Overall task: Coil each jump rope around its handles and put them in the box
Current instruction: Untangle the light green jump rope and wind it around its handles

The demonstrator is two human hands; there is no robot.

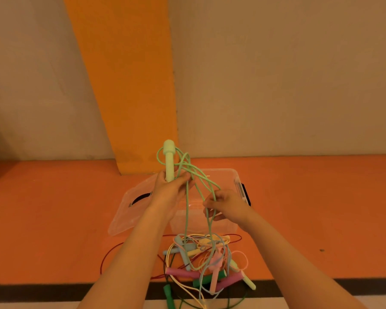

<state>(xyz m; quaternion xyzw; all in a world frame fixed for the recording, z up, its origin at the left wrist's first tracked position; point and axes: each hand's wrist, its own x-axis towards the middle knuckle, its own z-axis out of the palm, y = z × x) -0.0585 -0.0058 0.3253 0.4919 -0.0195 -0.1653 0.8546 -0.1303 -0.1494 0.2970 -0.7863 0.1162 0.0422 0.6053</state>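
On the orange floor (54, 208), at the foot of the wall: one clear plastic box (228, 178), open-topped, black latch (246, 195) on its right end; its inside is largely hidden behind the hands, contents not discernible; clear lid (127, 212) leaning against the box's left side.

Above the box: left hand (172, 190) gripping the lower end of a light green handle (169, 161), held upright; light green rope (187, 210) looped loosely round the handle top and trailing down; right hand (227, 204) pinching several strands of that rope, fingers curled.

Between the box and the person: tangled pile of jump ropes (201, 262), touching the box's near wall, the green rope running down into it; pink handle (181, 273), dark green handle (167, 295), dark red rope (107, 255) spreading leftward.

Behind: orange wall stripe (129, 85); nearest: black floor band (31, 291).
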